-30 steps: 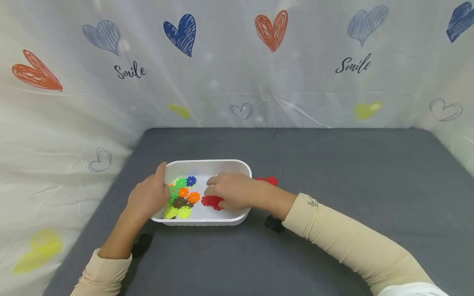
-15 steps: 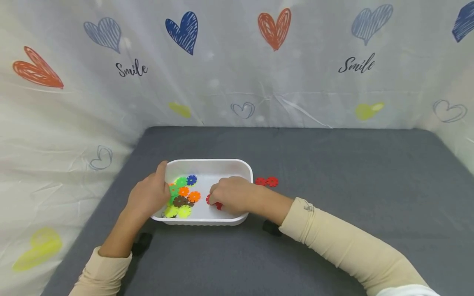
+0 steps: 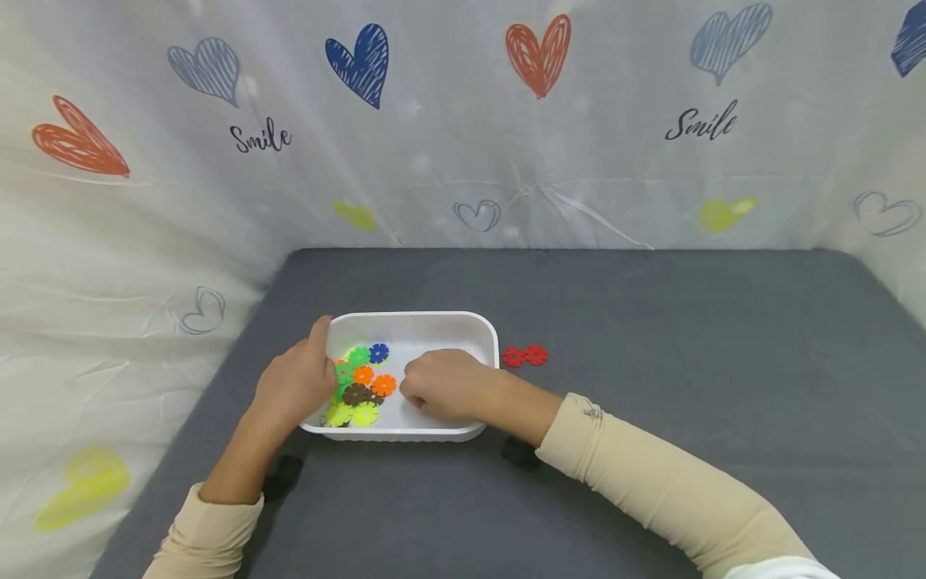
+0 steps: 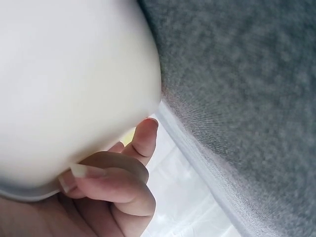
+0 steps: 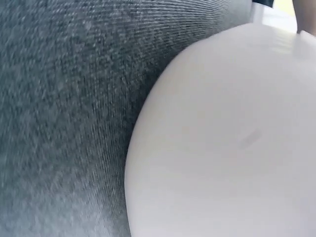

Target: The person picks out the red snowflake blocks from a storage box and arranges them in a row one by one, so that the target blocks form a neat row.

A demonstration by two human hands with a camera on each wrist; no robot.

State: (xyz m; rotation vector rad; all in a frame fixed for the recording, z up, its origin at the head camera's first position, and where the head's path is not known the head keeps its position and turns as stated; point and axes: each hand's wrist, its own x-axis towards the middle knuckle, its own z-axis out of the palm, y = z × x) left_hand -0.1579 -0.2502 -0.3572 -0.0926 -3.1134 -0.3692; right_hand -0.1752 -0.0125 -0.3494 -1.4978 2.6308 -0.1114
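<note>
In the head view, my left hand (image 3: 297, 382) grips the left end of a white plastic tray (image 3: 408, 434). The left wrist view shows that hand's fingers (image 4: 118, 185) curled against the tray's outer wall (image 4: 74, 98). My right hand (image 3: 450, 386) reaches inside the tray's right half with its fingers curled down. A trace of red shows at its fingertips, where red interlocking discs are mostly hidden by the hand. Green, blue, orange, brown and yellow discs (image 3: 364, 414) lie heaped at the tray's left end. In the right wrist view only the tray's wall (image 5: 222, 138) fills the space.
Two red interlocking discs (image 3: 524, 355) lie on the grey tabletop (image 3: 651, 338), just right of the tray. Behind the table hangs a white curtain (image 3: 615, 145) printed with hearts.
The fingers of my right hand have drawn in over the red discs in the tray, which were plainly visible before and are now covered. My left hand keeps its grip on the tray.
</note>
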